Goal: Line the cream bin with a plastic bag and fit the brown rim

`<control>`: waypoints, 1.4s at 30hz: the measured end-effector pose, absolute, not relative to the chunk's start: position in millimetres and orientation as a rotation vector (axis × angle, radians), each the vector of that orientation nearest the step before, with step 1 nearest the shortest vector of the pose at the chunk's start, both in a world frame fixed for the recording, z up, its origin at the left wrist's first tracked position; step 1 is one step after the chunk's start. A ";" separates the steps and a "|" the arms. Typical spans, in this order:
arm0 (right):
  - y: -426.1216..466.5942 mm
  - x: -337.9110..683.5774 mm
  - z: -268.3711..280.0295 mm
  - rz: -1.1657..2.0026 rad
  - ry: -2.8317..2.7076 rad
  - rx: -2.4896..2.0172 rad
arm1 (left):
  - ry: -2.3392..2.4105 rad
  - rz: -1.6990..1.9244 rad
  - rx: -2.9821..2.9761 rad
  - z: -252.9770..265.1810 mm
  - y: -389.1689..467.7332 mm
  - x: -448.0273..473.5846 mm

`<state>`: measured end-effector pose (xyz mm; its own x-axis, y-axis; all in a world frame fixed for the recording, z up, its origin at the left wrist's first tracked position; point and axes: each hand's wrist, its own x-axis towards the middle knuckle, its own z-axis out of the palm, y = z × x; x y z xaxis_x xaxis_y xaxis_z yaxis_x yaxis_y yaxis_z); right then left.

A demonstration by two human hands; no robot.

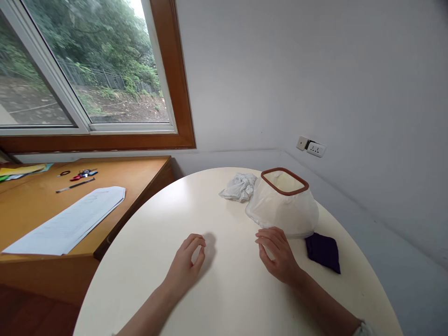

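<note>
Two bare hands over a round cream-white table, nothing in either one AFAICT. Left hand is loosely curled w/ a gap btwn thumb and fingers, well apart from everything. Right hand is half-curled too, nearest the bin; can't tell if the fingertips touch it.

Bin status: sitting on the far right of the tabletop, translucent white plastic bag already draped down the outside, rounded-rectangle brown rim already on top, so the lining looks basically done IMO. Crumpled whitish plastic bag is bunched up just left of it, not dealt w/ yet. Dark purple folded cloth lies flat by the right hand, untouched rn.
</note>
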<state>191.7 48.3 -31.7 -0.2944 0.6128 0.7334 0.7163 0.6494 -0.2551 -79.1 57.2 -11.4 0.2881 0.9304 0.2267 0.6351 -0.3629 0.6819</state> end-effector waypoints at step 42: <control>96.7 258.3 80.2 -0.014 -1.882 -1.790 | 1.458 0.931 2.040 -28.8 62.2 -86.5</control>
<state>258.3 96.7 80.2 0.0255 0.9239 0.3817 0.9293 0.1188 -0.3497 -86.5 62.2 -28.8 0.2081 0.9438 0.2569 0.6305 -0.3302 0.7024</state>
